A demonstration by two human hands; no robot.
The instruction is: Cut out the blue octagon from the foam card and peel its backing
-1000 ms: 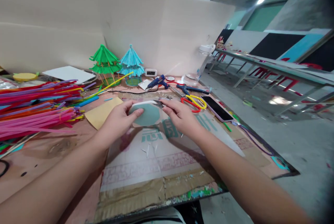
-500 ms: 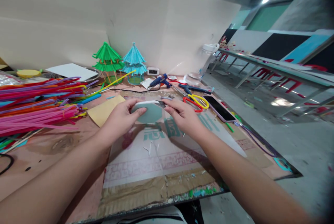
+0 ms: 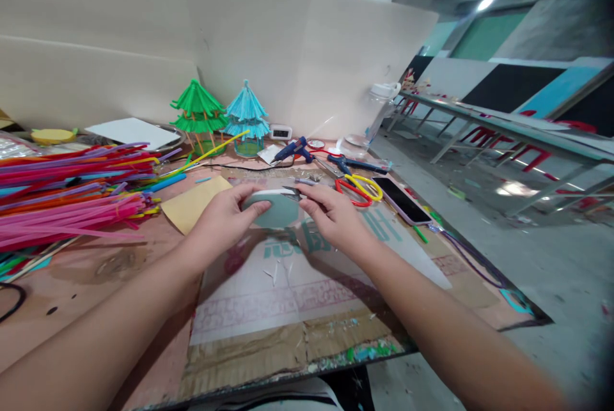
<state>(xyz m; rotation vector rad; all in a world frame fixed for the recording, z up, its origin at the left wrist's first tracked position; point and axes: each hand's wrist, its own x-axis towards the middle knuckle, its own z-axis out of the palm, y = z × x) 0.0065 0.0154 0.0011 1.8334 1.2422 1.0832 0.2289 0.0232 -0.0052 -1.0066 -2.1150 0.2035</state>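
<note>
The left hand (image 3: 218, 219) grips a flat teal foam piece with a white edge (image 3: 277, 208), thumb on its face, fingers behind, tilting it up just above the printed paper sheet (image 3: 307, 283) on the surface. The right hand (image 3: 330, 218) pinches a small grey blade-like tool (image 3: 293, 192) against its top edge, probably for steadiness. Red-and-yellow scissors (image 3: 359, 187) lie just beside.

The left hand (image 3: 221, 219) covers the left part of the teal foam piece (image 3: 278, 211), and the small tool at its top edge is too blurred to identify.
</note>
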